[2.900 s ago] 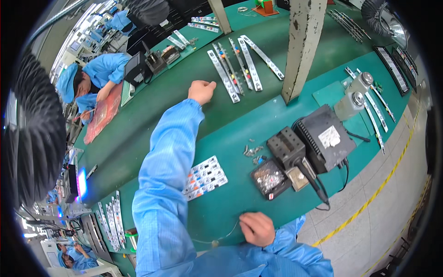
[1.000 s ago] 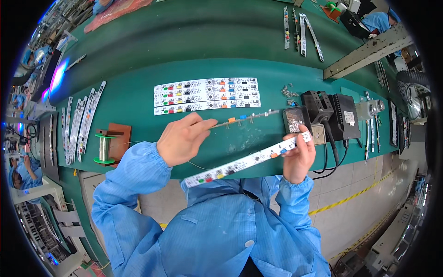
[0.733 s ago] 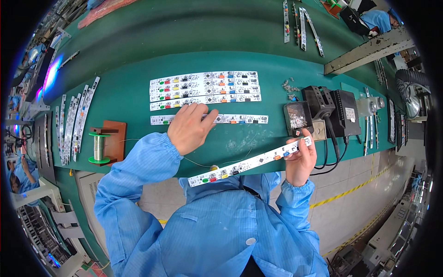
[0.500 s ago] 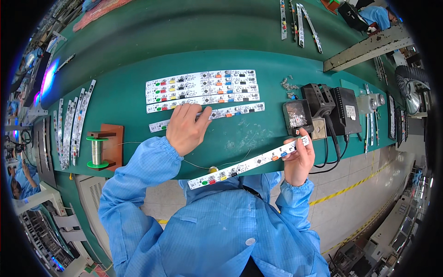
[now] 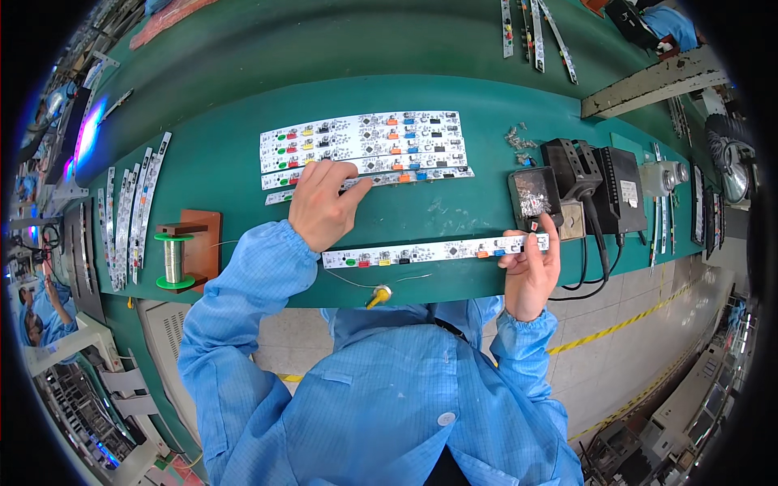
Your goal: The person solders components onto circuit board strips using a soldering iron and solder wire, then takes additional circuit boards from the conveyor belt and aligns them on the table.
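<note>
Our left hand [image 5: 322,209] lay flat, fingers extended on the narrow white component-studded circuit strip [image 5: 369,180]. Our right hand [image 5: 532,274] pinched the end of a second long white circuit strip [image 5: 433,251] between thumb and fingers.

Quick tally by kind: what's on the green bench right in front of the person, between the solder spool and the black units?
Long white circuit board strips: 5 (3 in a block, 1 under the left hand at, 1 held by the right hand at)
Green spool of solder wire: 1
Yellow-handled tool at the bench edge: 1
Total: 7
</note>
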A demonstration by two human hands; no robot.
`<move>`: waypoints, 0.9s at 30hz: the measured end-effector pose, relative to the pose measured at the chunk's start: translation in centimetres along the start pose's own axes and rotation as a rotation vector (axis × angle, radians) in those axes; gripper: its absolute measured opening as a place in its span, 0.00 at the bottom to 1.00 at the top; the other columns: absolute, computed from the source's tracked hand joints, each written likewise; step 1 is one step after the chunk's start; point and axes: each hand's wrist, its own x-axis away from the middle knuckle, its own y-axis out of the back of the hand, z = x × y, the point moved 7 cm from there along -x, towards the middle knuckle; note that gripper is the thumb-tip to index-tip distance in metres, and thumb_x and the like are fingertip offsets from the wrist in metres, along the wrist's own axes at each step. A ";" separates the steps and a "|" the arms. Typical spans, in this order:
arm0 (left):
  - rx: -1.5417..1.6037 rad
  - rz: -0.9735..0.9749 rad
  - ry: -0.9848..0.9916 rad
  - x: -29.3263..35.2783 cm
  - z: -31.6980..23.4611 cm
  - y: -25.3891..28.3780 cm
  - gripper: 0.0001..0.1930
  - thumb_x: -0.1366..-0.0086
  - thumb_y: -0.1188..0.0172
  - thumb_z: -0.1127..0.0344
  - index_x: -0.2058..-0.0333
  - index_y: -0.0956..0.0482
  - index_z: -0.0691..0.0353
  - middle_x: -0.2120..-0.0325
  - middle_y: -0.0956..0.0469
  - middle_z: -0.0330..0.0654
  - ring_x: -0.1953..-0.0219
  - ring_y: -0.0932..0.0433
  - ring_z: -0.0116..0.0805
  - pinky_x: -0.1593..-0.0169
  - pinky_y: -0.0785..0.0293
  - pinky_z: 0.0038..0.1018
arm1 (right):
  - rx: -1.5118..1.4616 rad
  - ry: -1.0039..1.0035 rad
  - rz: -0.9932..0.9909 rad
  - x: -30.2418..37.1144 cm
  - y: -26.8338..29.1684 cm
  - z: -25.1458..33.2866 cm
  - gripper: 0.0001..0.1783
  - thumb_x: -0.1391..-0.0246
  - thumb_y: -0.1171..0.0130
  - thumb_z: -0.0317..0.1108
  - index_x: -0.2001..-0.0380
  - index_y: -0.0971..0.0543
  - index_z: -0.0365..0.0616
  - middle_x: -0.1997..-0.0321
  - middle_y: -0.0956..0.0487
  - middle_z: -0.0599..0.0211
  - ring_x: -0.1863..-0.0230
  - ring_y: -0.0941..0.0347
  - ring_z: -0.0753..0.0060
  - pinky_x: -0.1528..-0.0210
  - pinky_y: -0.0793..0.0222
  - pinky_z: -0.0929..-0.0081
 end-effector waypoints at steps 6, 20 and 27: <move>0.154 0.058 0.034 0.9 0.9 1.1 0.11 0.53 0.34 0.75 0.67 0.18 0.58 0.67 0.26 0.41 0.65 0.27 0.40 0.62 0.30 0.34 | -0.052 -0.056 0.064 -0.4 -0.1 -0.7 0.23 0.36 0.51 0.31 0.40 0.40 0.37 0.62 0.21 0.50 0.75 0.26 0.76 0.74 0.28 0.81; 0.772 -0.124 1.143 11.1 4.3 5.2 0.10 0.39 0.38 0.73 0.61 0.20 0.71 0.72 0.19 0.44 0.76 0.22 0.24 0.71 0.24 0.20 | -0.017 -0.186 0.156 -1.1 -5.5 -4.0 0.22 0.38 0.47 0.32 0.43 0.34 0.36 0.67 0.21 0.61 0.72 0.26 0.79 0.71 0.27 0.82; 0.751 -0.348 1.247 13.9 5.8 3.7 0.11 0.43 0.36 0.76 0.61 0.21 0.73 0.73 0.20 0.43 0.76 0.23 0.24 0.73 0.25 0.19 | 0.615 0.199 0.207 -2.9 -6.5 -2.5 0.19 0.47 0.37 0.26 0.51 0.25 0.34 0.60 0.26 0.67 0.72 0.28 0.82 0.73 0.30 0.84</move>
